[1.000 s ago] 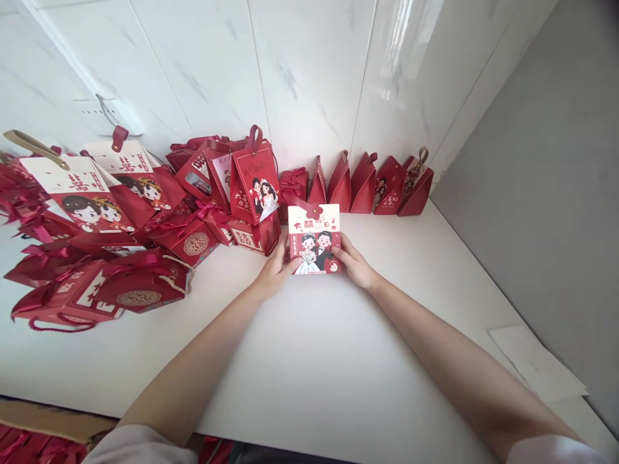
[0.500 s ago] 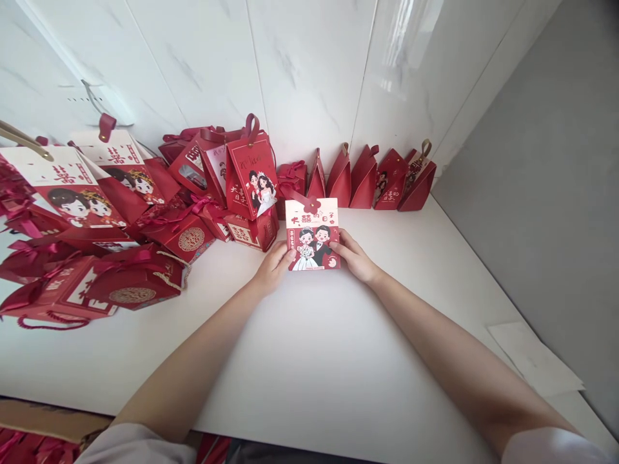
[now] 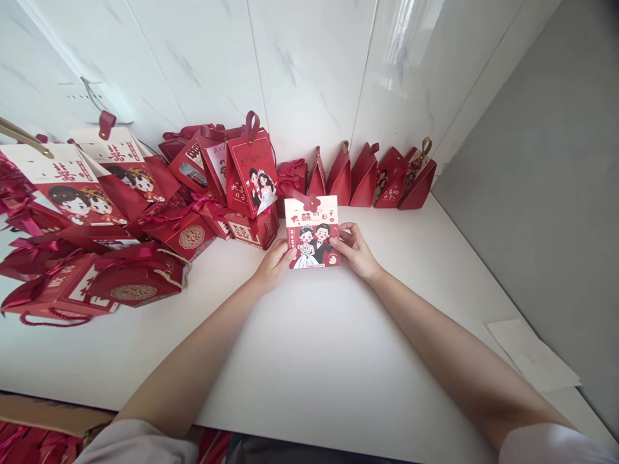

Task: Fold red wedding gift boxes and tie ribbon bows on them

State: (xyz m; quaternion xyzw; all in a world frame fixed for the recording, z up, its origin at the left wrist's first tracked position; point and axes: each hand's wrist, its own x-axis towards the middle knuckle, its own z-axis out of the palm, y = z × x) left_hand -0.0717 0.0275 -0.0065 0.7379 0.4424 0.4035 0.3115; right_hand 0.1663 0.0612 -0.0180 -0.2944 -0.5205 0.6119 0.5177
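Note:
Between my two hands is a small red and white wedding gift box [image 3: 313, 241], printed with a cartoon bride and groom and topped by a dark red flower-shaped clasp. My left hand [image 3: 275, 263] grips its left side, thumb on the front face. On the opposite side my right hand [image 3: 356, 250] holds the edge, thumb on the front and fingers partly behind the box. The back of the box is hidden. Just behind it stands a row of red peaked gift boxes [image 3: 363, 177] along the wall.
Many red gift boxes [image 3: 180, 237] with ribbons and handles are heaped on the left of the white table [image 3: 338, 361]. White sheets [image 3: 530, 353] lie near the right edge. A cardboard carton [image 3: 53, 415] with red items sits below the table's front left edge.
My right hand's fingers have shifted slightly on the box's right edge. Both hands still hold the box in nearly the same place.

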